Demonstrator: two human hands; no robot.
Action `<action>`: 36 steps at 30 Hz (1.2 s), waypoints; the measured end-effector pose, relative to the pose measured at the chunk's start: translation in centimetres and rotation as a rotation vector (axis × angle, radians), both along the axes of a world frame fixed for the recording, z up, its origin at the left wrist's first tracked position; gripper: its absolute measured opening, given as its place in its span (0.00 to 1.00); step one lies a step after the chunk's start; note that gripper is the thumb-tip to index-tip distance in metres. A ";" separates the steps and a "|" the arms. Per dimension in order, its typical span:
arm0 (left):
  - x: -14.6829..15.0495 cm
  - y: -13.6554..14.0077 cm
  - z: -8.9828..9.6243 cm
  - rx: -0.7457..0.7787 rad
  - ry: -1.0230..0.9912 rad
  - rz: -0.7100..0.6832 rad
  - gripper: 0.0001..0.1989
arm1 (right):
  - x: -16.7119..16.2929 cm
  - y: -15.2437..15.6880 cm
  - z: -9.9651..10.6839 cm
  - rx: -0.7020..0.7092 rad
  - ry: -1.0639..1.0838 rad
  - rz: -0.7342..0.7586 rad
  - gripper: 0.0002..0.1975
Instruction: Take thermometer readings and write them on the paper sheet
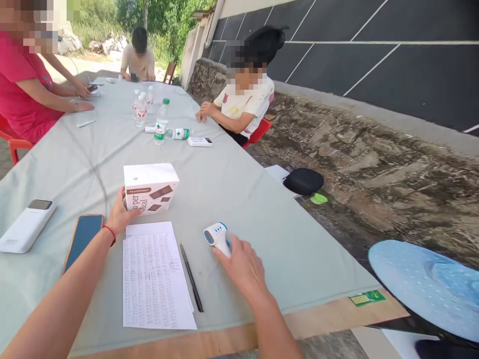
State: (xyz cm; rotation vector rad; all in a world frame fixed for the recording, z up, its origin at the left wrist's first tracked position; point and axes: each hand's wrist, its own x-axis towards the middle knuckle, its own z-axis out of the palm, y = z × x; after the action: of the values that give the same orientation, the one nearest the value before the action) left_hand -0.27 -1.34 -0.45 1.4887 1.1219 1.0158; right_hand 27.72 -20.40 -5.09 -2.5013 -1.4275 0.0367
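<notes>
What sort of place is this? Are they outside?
Yes, it looks like an outdoor yard: leafy green trees grow in the background, a rough brown stone ledge runs along one side, and people sit around a long, pale green, cloth-covered table.

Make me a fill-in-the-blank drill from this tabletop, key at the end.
1. The bars printed on the white box are ____.
2. The thermometer is white and ____.
3. The black pen lies to the ____ of the handwritten sheets.
4. The cap on the nearest upright bottle is ____.

Missing words: brown; blue; right; green.

Left fingers [132,214] spread, right fingers [239,244] curled
</notes>
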 end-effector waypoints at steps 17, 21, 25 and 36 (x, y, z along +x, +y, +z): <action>1.7 -7.6 -1.0 0.190 0.168 0.124 0.26 | -9.6 4.4 7.7 0.543 1.438 0.366 0.17; 1.5 -7.3 -1.4 0.205 0.206 0.082 0.23 | -10.7 5.8 6.9 0.532 1.451 0.336 0.15; 1.4 -7.2 -1.1 0.187 0.215 0.070 0.22 | -11.0 5.9 6.2 0.525 1.450 0.367 0.15; 1.4 -7.7 -1.1 0.215 0.182 0.048 0.22 | -12.0 4.6 4.8 0.572 1.425 0.324 0.19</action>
State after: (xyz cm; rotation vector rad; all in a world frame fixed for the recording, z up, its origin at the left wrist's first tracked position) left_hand 1.11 -9.05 -1.58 1.7619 1.2114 1.0777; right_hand 15.77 -15.82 -0.33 -1.1365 -0.9005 1.0405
